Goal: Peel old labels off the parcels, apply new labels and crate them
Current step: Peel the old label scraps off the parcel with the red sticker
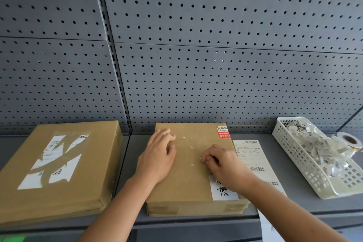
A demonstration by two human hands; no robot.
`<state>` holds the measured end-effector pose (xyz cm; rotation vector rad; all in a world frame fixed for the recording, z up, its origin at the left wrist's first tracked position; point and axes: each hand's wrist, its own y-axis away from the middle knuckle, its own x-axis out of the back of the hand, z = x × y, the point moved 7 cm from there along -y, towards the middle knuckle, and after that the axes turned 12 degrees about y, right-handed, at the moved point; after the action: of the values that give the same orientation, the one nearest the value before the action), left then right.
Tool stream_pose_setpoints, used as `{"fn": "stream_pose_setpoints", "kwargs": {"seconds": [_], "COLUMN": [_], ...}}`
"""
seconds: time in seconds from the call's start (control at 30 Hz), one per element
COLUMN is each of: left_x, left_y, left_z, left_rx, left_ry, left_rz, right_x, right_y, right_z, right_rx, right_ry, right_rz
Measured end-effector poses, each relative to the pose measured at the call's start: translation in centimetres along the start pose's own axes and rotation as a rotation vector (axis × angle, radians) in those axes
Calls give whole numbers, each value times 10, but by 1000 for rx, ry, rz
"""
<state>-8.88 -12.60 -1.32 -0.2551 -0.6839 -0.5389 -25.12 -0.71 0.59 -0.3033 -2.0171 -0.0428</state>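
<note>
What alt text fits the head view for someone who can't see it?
A person's left hand rests on a brown parcel while the right hand pinches a label scrap. A second parcel with torn labels lies left, a basket of scraps right.

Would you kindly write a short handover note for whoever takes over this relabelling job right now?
Left hand rests flat on the middle parcel, steadying it. Right hand pinches a small white label scrap on its top.
Left parcel lies beside it, torn label pieces still stuck on. Label sheet lies right of the middle parcel; white basket beyond holds peeled scraps.
Done: middle parcel's old label mostly off, flecks remain.
Left: clear flecks, apply new label, strip the left parcel, crate both. No crate in view.
</note>
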Motion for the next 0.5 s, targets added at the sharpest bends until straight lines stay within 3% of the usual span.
{"fn": "stream_pose_setpoints", "kwargs": {"seconds": [0.5], "left_x": [1], "left_y": [0], "left_z": [0], "left_rx": [-6], "left_ry": [-3], "left_rz": [6], "right_x": [-1], "right_y": [-16], "right_z": [-7], "right_rx": [97], "right_ry": [231], "right_rz": [-45]}}
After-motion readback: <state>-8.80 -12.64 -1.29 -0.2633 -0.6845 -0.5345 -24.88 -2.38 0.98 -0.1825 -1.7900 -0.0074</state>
